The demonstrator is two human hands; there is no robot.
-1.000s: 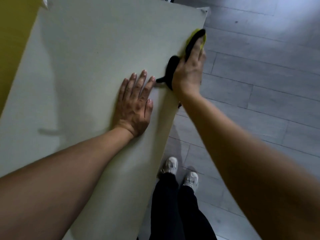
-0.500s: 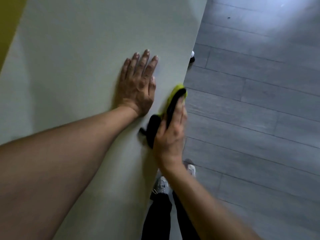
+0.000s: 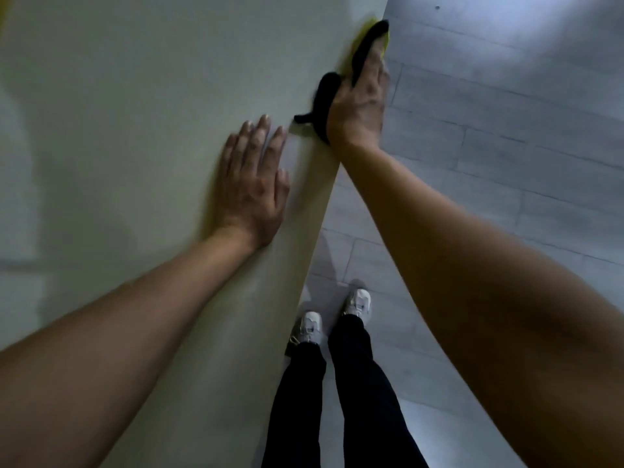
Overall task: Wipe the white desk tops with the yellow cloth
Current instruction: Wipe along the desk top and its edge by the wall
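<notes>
Head view: two bare hands work one white desk top (image 3: 141, 106). The left hand (image 3: 253, 194) lies flat on the surface, fingers straight and close together, thumb alongside. The right hand (image 3: 361, 103) presses one yellow cloth (image 3: 363, 45), dark on its upper side, against the desk's right edge near the far corner, fingers extended over it. Below, two pale sneakers (image 3: 309, 327) and two black trouser legs (image 3: 364, 393) stand on grey plank flooring (image 3: 506, 130).

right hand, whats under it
Under the right hand lies the cloth, black with yellow showing at its far tip, on the desk edge. The part beneath the palm is covered.
</notes>
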